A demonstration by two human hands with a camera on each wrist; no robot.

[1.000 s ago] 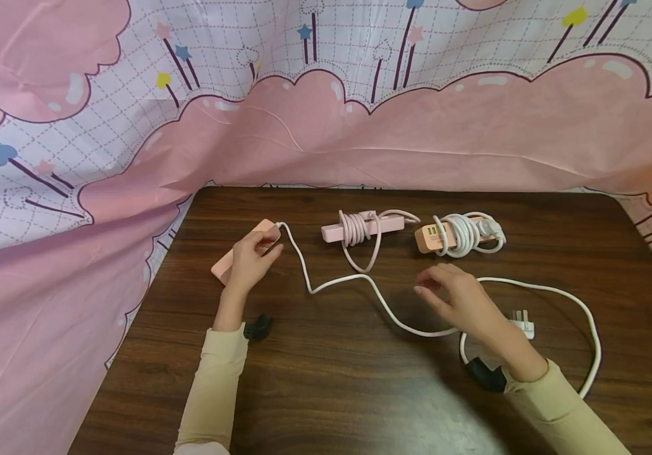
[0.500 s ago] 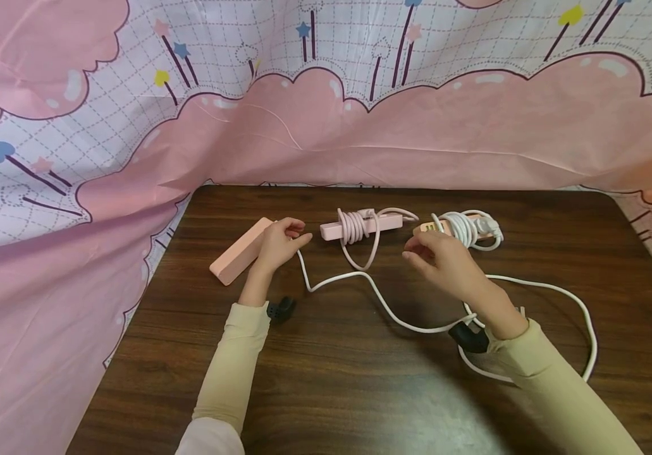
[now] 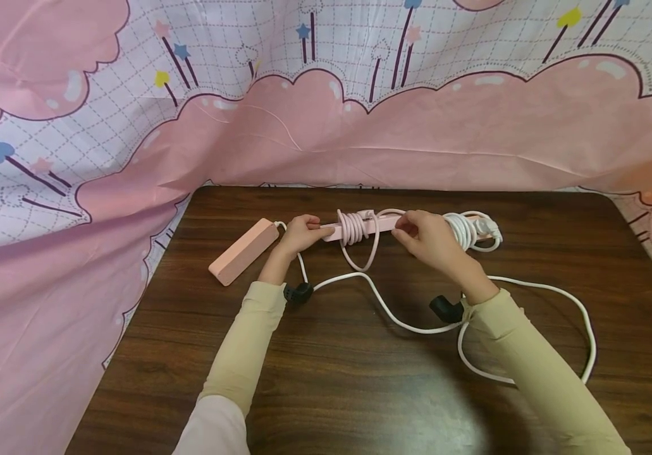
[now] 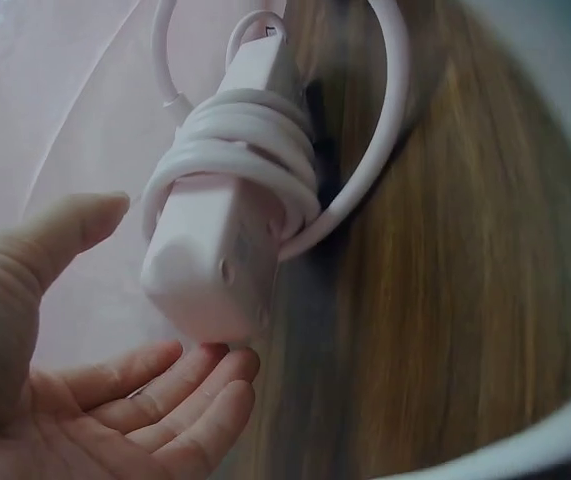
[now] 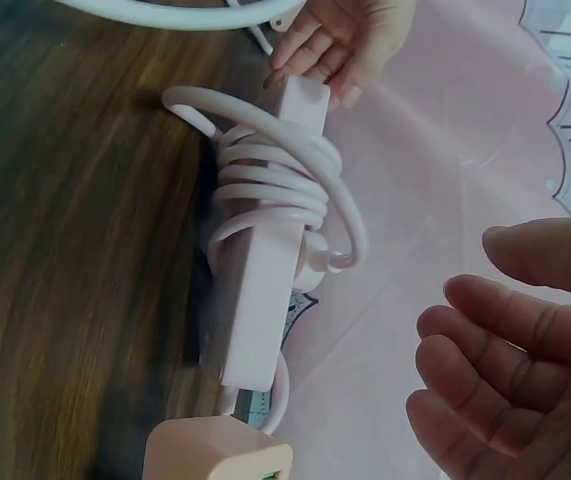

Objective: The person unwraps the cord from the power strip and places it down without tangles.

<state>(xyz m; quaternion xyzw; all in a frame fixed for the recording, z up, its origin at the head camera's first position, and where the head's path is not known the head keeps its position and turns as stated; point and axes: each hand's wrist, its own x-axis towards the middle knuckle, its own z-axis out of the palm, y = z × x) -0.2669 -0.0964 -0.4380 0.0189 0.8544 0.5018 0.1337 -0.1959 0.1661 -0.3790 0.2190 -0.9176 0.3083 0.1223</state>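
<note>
As the pink strip (image 3: 388, 224) lies toward the back of the table (image 3: 360, 385), our left hand (image 3: 298, 237) and right hand (image 3: 432, 239) sit at opposite ends, thumbs apart from fingers. We seem set for a two-handed grasp, needing both to close evenly.

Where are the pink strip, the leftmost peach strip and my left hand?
Pink strip (image 5: 263, 295), right wrist view: bare stretch of its casing.
Leftmost peach strip (image 3: 244, 251), head view: middle of its casing.
Left hand (image 3: 300, 236), head view: back of the hand.
</note>
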